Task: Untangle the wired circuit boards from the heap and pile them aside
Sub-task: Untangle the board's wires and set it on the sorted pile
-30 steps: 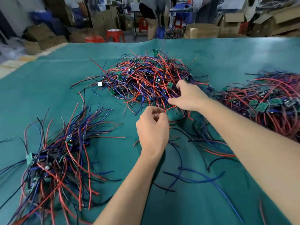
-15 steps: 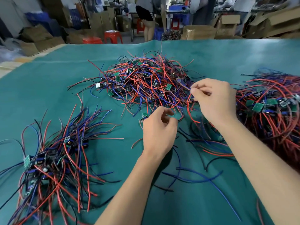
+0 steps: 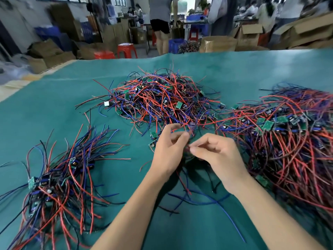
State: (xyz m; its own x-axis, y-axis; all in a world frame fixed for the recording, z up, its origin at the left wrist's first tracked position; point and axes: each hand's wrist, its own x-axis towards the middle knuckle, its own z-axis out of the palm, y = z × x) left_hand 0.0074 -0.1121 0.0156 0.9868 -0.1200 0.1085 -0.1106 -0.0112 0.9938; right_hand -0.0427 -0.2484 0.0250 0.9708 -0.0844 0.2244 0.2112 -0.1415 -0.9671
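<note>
Here the left hand (image 3: pixel 168 152) and the right hand (image 3: pixel 219 157) meet over the green table cover (image 3: pixel 252 69), fingertips nearly touching, just this side of the central heap (image 3: pixel 158 103) of red, blue and black wires with small green boards in it. The right hand's thumb and forefinger are pressed together on thin wires (image 3: pixel 187 147) that run between the two hands; the strand itself is too fine and blurred to say which colour. The left hand's fingers are curled, with the thumb raised toward the heap and the forefinger tip bent in at the same bunch of wires, though whether it really pinches them I cannot tell. Just beyond the left hand's knuckles, two small circuit boards (image 3: pixel 153 139) lie at the near edge of the heap. Beneath both wrists, loose blue and black wires (image 3: pixel 207 197) trail across the cover toward the person. Well to the left of the left forearm sits a sorted pile (image 3: pixel 59 177) of wired boards, its leads fanned away from the person. Close to the right of the right hand spreads a larger mass of wired boards (image 3: pixel 288 141), touching the heap's right-hand fringe.
</note>
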